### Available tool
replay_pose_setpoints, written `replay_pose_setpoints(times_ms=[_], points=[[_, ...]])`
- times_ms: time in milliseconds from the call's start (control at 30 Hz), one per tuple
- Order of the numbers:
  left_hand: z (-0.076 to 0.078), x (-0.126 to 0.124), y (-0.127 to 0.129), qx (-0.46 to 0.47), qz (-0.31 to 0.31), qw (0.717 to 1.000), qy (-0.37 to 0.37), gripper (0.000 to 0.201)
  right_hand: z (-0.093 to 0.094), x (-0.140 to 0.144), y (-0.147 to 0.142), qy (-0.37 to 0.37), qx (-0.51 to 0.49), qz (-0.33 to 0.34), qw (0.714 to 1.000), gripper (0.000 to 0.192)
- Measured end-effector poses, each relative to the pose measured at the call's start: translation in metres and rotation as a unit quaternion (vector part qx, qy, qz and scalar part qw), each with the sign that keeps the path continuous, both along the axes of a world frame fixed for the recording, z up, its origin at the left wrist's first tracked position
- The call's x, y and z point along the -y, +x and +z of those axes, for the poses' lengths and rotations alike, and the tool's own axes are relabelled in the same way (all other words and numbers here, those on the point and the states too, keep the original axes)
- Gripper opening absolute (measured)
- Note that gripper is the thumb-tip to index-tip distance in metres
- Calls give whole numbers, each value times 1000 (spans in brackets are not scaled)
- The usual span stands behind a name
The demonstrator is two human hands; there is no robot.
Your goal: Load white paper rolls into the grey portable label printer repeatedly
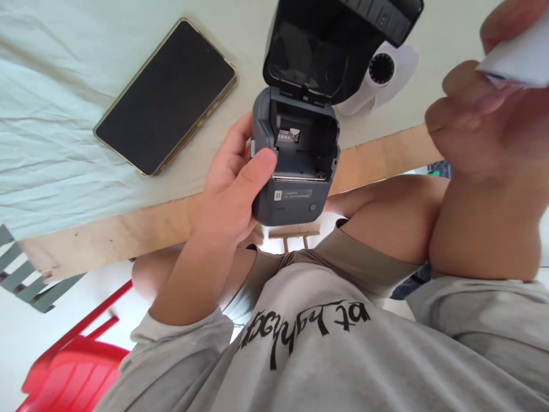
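My left hand (pixel 234 180) is closed around the side of a dark grey portable label printer (pixel 291 200), thumb on the rim of its open compartment. The printer's black lid (pixel 317 51) is swung up, and inside the compartment a small printed sticker shows, with no roll in it. My right hand (pixel 476 120) is raised at the upper right, fingers closed on a smooth white object (pixel 521 57) that is cut off by the frame edge; its kind is unclear. Behind the lid lies a white label roll (pixel 398 71) with a black toothed core, partly hidden.
A smartphone (pixel 167 97) with a dark screen and gold-edged case lies left of the printer on a pale cloth (pixel 55 154). The wooden table edge (pixel 128 234) runs across in front of my knees. A red plastic chair (pixel 77 372) stands at the lower left.
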State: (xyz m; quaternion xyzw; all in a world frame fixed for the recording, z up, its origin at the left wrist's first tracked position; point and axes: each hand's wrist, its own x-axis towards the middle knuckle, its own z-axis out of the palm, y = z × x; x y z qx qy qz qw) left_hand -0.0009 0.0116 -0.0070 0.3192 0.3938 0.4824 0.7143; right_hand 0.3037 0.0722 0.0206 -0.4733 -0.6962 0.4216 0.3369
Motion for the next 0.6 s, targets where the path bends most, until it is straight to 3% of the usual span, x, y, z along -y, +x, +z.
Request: replay_pose_setpoints(times_ms=[67, 100, 133, 200, 300, 600], points=[[1, -1, 0, 0, 2, 1000, 7, 42, -18, -14, 12, 76, -95, -135, 983, 46], [2, -1, 1, -1, 3, 1000, 2, 43, -27, -21, 15, 96, -98, -170, 976, 37], [3, -1, 1, -3, 3, 1000, -6, 44, -34, -26, 18, 181, -87, -236, 951, 34], [6, -1, 2, -5, 4, 1000, -17, 42, -44, -32, 20, 224, -40, -237, 944, 40], [8, -1, 3, -1, 6, 1000, -16, 38, -44, -30, 19, 248, 29, -214, 944, 49], [-2, -4, 1, 0, 17, 1000, 1, 43, 6, -4, 11, 146, 200, -203, 948, 23]])
